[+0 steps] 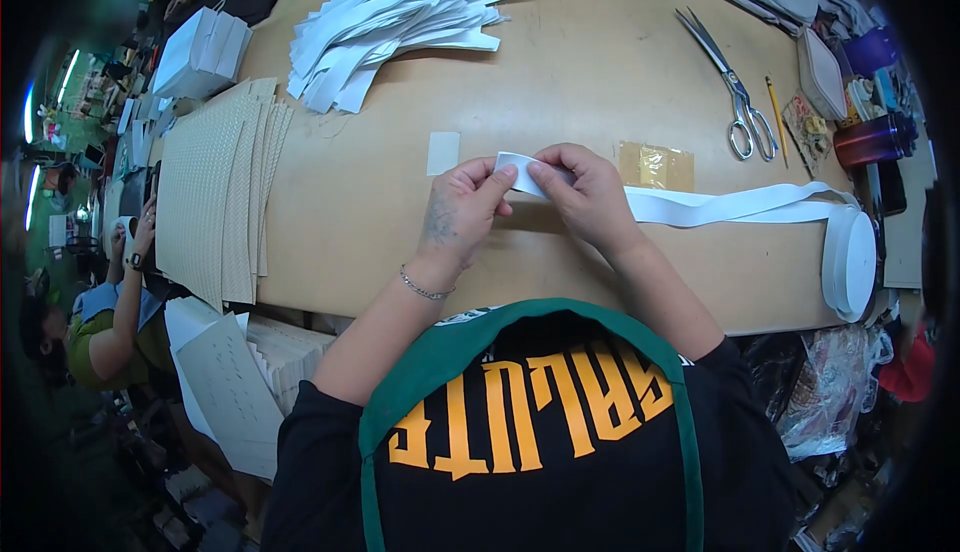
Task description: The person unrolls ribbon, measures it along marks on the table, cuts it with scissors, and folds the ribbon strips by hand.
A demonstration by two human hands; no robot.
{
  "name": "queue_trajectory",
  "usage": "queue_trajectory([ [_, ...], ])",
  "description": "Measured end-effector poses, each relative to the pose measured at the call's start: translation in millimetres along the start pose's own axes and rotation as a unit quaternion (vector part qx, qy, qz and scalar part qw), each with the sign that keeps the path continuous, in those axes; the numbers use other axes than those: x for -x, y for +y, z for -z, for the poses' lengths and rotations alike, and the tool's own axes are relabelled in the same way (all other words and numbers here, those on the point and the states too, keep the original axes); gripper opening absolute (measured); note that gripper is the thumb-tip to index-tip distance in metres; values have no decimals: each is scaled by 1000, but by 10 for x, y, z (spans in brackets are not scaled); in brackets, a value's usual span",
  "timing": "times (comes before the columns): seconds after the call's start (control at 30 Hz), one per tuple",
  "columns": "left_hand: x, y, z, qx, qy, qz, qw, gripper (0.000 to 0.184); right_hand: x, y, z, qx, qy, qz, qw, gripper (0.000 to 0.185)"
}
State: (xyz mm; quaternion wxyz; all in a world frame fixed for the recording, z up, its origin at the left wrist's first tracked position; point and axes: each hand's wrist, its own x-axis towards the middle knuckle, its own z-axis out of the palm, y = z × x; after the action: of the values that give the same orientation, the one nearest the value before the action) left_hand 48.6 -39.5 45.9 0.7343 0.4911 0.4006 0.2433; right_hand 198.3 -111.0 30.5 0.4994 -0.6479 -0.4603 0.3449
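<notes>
My left hand (467,202) pinches the free end of a white elastic band (518,164) between thumb and fingers. Close beside it, my right hand (583,190) grips the same band with its thumb pressed on top. From under the right hand the band runs across the table to a white roll (848,264) at the right edge. A small pale rectangular card (443,154) lies just beyond my left hand. Past my right hand, a patch of brown tape (655,167) is stuck to the tabletop.
A heap of white strips (400,27) lies at the back. Scissors (740,102) and a pencil (777,122) rest at the right, near a purple tumbler (874,140). Stacked beige sheets (215,192) cover the left side. Another person (115,322) sits at far left.
</notes>
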Motion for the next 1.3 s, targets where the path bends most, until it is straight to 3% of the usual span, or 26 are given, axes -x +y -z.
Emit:
queue_trajectory([
  [0.13, -10, 12, 42, 38, 55, 14, 998, 11, -169, -102, -80, 56, -39, -26, 997, 20],
  [0.23, -11, 27, 150, 83, 85, -24, 993, 10, -314, -171, -228, 74, -46, 10, 996, 17],
  [0.4, 264, 206, 609, 40, 113, -70, 990, 10, -331, -400, -663, 88, -22, 166, 982, 17],
  [0.53, 248, -11, 820, 58, 116, -20, 991, 10, -287, -341, -853, 116, -75, 51, 989, 19],
  [0.63, 129, -97, 696, -35, 22, 58, 997, 15, -188, -221, -566, 149, -93, -72, 982, 19],
  [0.7, 94, -105, 573, -12, -21, 80, 997, 27, -132, -297, -228, 182, -87, -147, 968, 19],
  [0.73, 74, -125, 618, -77, -19, 19, 997, 28, -110, -326, -58, 194, -80, -182, 961, 19],
  [0.8, -26, -189, 724, -211, -14, -104, 972, 32, -21, -493, 287, 295, -25, -190, 936, 20],
  [0.83, -54, -181, 828, -207, -24, -118, 971, 31, 91, -636, 513, 374, 14, -154, 914, 20],
  [0.93, -107, -186, 1043, -187, 9, -149, 971, 29, 830, -1288, 1453, 296, 129, -130, 937, 15],
  [0.97, -106, -158, 1070, -182, 36, -127, 974, 27, 1168, -1427, 1636, 268, 248, -101, 925, 13],
  [1.07, -128, -126, 1114, -192, 73, -106, 973, 25, 1648, -1653, 2006, 207, 379, -19, 902, 13],
  [1.17, -121, -124, 1030, -171, 74, -120, 975, 24, 1215, -1625, 1867, 277, 192, -84, 938, 14],
  [1.2, -113, -140, 996, -201, 74, -150, 965, 21, 913, -1492, 1660, 296, 142, -146, 933, 16],
  [1.23, -106, -155, 951, -231, 73, -180, 953, 19, 583, -1240, 1407, 290, 37, -92, 952, 17],
  [1.27, -100, -165, 912, -261, 71, -210, 939, 17, 306, -927, 1115, 286, -7, -67, 956, 18],
  [1.3, -89, -154, 886, -299, 63, -230, 924, 16, 44, -796, 776, 311, -77, -102, 942, 20],
])
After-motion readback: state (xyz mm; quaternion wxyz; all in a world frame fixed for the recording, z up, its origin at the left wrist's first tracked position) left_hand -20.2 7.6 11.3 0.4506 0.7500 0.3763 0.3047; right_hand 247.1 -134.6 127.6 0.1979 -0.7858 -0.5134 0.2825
